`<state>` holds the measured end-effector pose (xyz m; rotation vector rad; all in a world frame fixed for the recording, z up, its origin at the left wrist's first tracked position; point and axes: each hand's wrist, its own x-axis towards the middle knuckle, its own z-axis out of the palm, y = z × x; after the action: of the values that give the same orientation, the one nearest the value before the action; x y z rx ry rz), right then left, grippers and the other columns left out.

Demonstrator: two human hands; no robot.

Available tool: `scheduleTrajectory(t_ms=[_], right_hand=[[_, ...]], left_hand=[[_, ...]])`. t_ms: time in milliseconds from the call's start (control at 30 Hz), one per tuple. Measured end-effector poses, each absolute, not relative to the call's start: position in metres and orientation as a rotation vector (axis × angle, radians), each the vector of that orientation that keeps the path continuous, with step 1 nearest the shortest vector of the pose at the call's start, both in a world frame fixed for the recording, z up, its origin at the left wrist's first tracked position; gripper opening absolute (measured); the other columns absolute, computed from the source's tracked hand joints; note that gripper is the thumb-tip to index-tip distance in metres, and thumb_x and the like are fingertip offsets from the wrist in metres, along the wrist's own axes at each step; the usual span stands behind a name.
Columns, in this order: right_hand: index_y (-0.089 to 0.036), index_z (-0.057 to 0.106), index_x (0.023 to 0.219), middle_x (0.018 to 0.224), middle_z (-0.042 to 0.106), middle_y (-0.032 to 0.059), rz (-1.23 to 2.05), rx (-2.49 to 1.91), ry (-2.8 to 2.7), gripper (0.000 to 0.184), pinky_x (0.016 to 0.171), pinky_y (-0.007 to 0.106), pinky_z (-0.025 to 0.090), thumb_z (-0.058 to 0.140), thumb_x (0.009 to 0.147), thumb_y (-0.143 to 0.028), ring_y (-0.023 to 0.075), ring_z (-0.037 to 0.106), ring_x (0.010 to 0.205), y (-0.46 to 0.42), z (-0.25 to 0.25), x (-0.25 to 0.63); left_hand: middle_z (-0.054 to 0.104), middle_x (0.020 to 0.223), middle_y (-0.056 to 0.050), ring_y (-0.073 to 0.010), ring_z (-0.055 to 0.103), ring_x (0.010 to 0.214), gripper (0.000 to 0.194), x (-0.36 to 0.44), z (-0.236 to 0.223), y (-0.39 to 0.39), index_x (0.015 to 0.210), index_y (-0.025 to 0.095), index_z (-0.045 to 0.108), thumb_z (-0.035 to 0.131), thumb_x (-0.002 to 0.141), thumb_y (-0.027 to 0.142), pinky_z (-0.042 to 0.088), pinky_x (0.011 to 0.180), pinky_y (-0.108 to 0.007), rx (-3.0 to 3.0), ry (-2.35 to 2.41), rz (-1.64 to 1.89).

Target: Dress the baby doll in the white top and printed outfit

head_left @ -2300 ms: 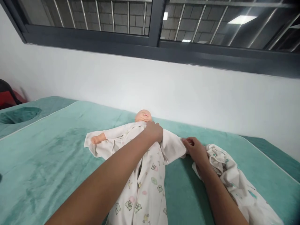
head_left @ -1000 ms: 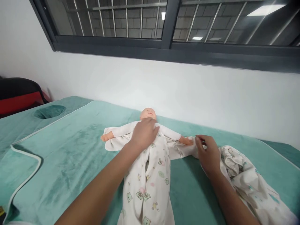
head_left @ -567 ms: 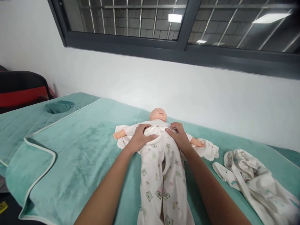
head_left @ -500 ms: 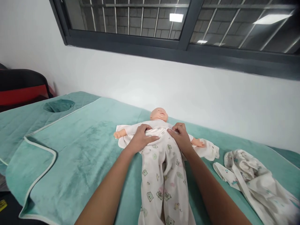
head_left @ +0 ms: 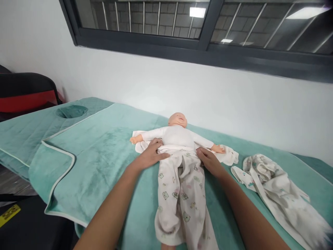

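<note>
A baby doll [head_left: 179,135] lies on its back on the green cover, head toward the wall and arms spread. It has a white body and patterned baby pants [head_left: 173,191] printed with small bears. At the waistband's left side, my left hand [head_left: 152,152] has its fingers closed on the pants, thumb on the front. My right hand [head_left: 208,158] grips the waistband at the other side, its fingertips partly hidden by the cloth. Under the doll's arms lies a white cloth [head_left: 229,155]. One foot shows below the left pant leg.
A crumpled white garment [head_left: 278,187] lies to the right. The green cover [head_left: 91,152] spreads over a bed with a round hole [head_left: 72,111] at the left. Behind are a white wall and a barred window [head_left: 156,21]. Black-and-red seating [head_left: 28,92] stands far left.
Both hands have moved the waistband down from the doll's chest to its lower belly, baring the white torso. A foot now shows at the left hem. The view has shifted slightly.
</note>
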<state>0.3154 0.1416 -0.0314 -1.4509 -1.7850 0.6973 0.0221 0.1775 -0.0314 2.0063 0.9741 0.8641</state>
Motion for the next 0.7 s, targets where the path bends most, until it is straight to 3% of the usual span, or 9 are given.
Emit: scheduleTrajectory(t_ms=[100,167,233,300,367,433,500,600,700], right_hand=[[-0.02,0.059,0.089,0.086,0.058,0.0003,0.807,-1.391,-1.962,0.03,0.072,0.029,0.04,0.062,0.082,-0.049,0.0186,0.051,0.081,0.124,-0.028,0.319],[-0.02,0.061,0.093,0.094,0.061,0.0019,0.805,-1.38,-1.996,0.029,0.077,0.03,0.04,0.066,0.079,-0.046,0.0203,0.053,0.088,0.113,-0.026,0.316],[-0.02,0.058,0.077,0.081,0.059,0.0001,0.67,-1.449,-1.966,0.027,0.072,0.029,0.038,0.065,0.08,-0.046,0.0186,0.052,0.079,0.105,-0.028,0.31],[-0.021,0.045,0.061,0.062,0.046,-0.0035,0.504,-1.555,-1.856,0.038,0.062,0.028,0.032,0.061,0.081,-0.049,0.0151,0.043,0.065,0.101,-0.031,0.301],[-0.022,0.036,0.057,0.056,0.035,-0.0054,0.43,-1.632,-1.693,0.044,0.057,0.027,0.027,0.059,0.081,-0.05,0.0133,0.034,0.059,0.1,-0.034,0.292],[-0.022,0.038,0.06,0.058,0.036,-0.0056,0.474,-1.641,-1.572,0.04,0.056,0.027,0.028,0.057,0.082,-0.049,0.0132,0.034,0.06,0.097,-0.034,0.286],[-0.022,0.047,0.07,0.064,0.044,-0.0049,0.557,-1.611,-1.558,0.031,0.059,0.027,0.032,0.057,0.082,-0.048,0.0142,0.039,0.063,0.092,-0.033,0.284],[-0.022,0.055,0.083,0.075,0.053,-0.0027,0.747,-1.516,-1.724,0.027,0.064,0.027,0.038,0.058,0.083,-0.049,0.0157,0.046,0.069,0.076,-0.029,0.29],[-0.021,0.061,0.085,0.088,0.061,0.0013,0.881,-1.391,-1.865,0.028,0.073,0.029,0.043,0.062,0.082,-0.049,0.0189,0.054,0.082,0.059,-0.029,0.296]], left_hand=[[0.046,0.13,-0.005,-0.0215,0.051,0.109,0.057,0.009,-0.028,0.164,0.115,0.023,0.056,0.076,0.069,0.05,0.045,0.087,-0.031,1.989,0.923,0.715],[0.049,0.125,-0.005,-0.0218,0.052,0.107,0.048,0.009,-0.03,0.156,0.104,0.021,0.06,0.078,0.067,0.045,0.044,0.085,-0.03,1.997,0.94,0.787],[0.055,0.108,-0.004,-0.02,0.053,0.098,0.028,0.016,-0.034,0.149,0.084,0.019,0.06,0.074,0.072,0.04,0.043,0.08,-0.029,2.014,0.982,0.911],[0.056,0.086,-0.001,-0.0173,0.053,0.083,0.02,0.024,-0.039,0.142,0.072,0.018,0.056,0.066,0.077,0.035,0.041,0.073,-0.028,1.994,1.076,1.016],[0.054,0.073,0.002,-0.0154,0.05,0.073,0.017,0.03,-0.042,0.136,0.071,0.019,0.054,0.06,0.08,0.032,0.038,0.068,-0.027,1.91,1.198,1.066],[0.054,0.07,0.004,-0.0146,0.049,0.07,0.015,0.032,-0.042,0.13,0.075,0.019,0.055,0.056,0.081,0.032,0.037,0.066,-0.026,1.807,1.266,1.054],[0.057,0.075,0.003,-0.015,0.051,0.072,0.015,0.029,-0.038,0.123,0.084,0.019,0.058,0.056,0.081,0.033,0.038,0.066,-0.026,1.751,1.208,0.983],[0.061,0.096,-0.001,-0.0182,0.055,0.088,0.036,0.018,-0.031,0.111,0.104,0.02,0.057,0.067,0.075,0.039,0.044,0.075,-0.027,1.763,1.011,0.838],[0.055,0.111,-0.003,-0.0205,0.053,0.101,0.038,0.011,-0.031,0.098,0.1,0.021,0.059,0.075,0.069,0.036,0.044,0.084,-0.029,1.89,0.919,0.811]])
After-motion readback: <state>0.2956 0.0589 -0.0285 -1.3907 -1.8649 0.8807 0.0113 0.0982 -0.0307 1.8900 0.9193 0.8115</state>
